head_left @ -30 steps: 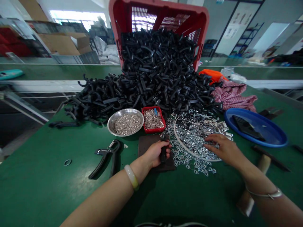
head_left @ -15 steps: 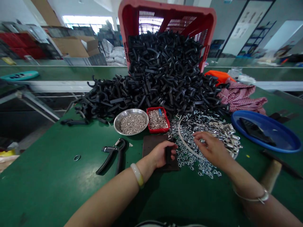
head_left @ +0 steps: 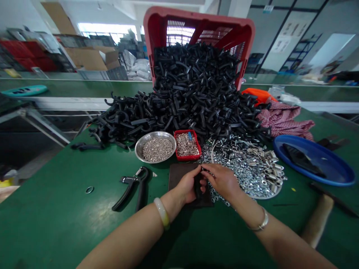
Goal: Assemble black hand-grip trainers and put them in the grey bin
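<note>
My left hand (head_left: 185, 187) is wrapped around a black plastic handle (head_left: 198, 185), held upright above a dark square plate (head_left: 174, 172). The fingertips of my right hand (head_left: 224, 182) meet at the handle's top end, pinched together. Whatever they hold there is too small to make out. Left of my hands, a finished-looking black hand grip strengthener (head_left: 142, 186) with a spring lies on the green table (head_left: 70, 224). Just beyond the plate stand a metal bowl (head_left: 136, 148) of small metal parts and a red tray (head_left: 199, 152) of rivet-like pins.
A large heap of black handles (head_left: 179, 101) spills from a tipped red crate (head_left: 148, 37). Nuts and metal sleeves (head_left: 252, 168) are piled on the right, beside a blue tray (head_left: 340, 175) and a hammer (head_left: 319, 220). A metal ring (head_left: 89, 189) lies at left.
My right hand has moved left from over the pile of metal parts to the top of the black handle. My left hand keeps holding the handle in nearly the same place.
</note>
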Demonstrator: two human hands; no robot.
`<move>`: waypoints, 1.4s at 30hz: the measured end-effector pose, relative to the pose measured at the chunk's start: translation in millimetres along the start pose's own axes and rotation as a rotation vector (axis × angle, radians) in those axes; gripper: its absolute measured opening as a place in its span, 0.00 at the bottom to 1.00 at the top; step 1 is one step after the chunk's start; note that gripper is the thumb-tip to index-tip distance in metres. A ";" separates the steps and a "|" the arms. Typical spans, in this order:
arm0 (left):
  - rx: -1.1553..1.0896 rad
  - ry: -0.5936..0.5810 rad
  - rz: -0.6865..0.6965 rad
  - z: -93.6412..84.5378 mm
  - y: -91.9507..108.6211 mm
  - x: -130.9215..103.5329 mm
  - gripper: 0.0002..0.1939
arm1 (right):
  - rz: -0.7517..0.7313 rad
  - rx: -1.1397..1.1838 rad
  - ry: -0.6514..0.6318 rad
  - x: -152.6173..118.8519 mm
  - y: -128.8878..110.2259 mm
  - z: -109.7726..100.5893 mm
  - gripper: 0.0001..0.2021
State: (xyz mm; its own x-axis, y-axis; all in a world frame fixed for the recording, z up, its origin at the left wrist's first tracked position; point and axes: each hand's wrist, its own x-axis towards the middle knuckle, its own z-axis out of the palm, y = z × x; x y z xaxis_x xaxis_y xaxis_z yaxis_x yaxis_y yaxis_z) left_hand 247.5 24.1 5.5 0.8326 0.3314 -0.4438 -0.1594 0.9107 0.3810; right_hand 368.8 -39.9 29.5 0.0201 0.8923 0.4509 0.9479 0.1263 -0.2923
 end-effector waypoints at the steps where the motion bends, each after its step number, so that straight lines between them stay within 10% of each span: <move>1: 0.002 0.003 -0.002 -0.2 1.2 0.2 0.14 | 0.015 0.007 0.001 0.7 -2.2 1.2 0.09; 7: 0.020 0.070 0.027 0.2 11.7 0.5 0.12 | -0.021 0.080 -0.130 -1.0 2.9 -9.3 0.19; 12: 0.002 0.163 0.070 4.8 14.8 -0.7 0.13 | 0.130 -0.277 -0.116 7.0 63.6 -52.0 0.17; 17: 0.040 0.160 0.103 4.4 11.8 0.5 0.14 | 0.188 -0.410 -0.493 32.1 106.8 -66.4 0.18; 26: 0.046 0.076 0.104 -2.8 11.7 -2.0 0.12 | 0.329 -0.483 -0.845 76.1 106.4 -54.1 0.19; 42: 0.061 0.020 0.045 -4.4 13.2 -3.2 0.10 | 0.393 -0.479 -0.729 81.3 112.5 -57.0 0.11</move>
State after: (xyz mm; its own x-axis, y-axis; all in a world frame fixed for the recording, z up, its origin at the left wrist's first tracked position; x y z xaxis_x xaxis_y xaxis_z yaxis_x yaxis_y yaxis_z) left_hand 240.4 36.1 8.5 0.8144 0.3769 -0.4412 -0.1629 0.8783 0.4496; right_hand 495.2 22.2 81.4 0.3151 0.9037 -0.2898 0.9482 -0.2864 0.1377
